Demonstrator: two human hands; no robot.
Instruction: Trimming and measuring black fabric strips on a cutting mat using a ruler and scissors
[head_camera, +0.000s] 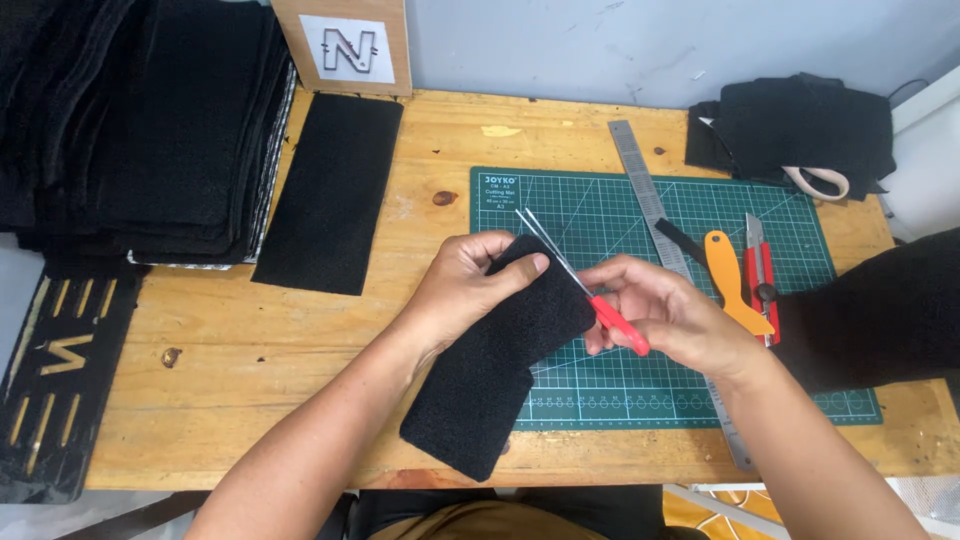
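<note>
Black fuzzy fabric strip (500, 370) (slightly curled)

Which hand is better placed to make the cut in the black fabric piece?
Right hand: it holds the red-handled scissors, blades at the black fabric piece; the left hand grips that piece.

Left hand (465, 290) grips black felt strip (495, 365); right hand (670, 315) holds red-handled scissors (590, 290) at top edge.
</note>
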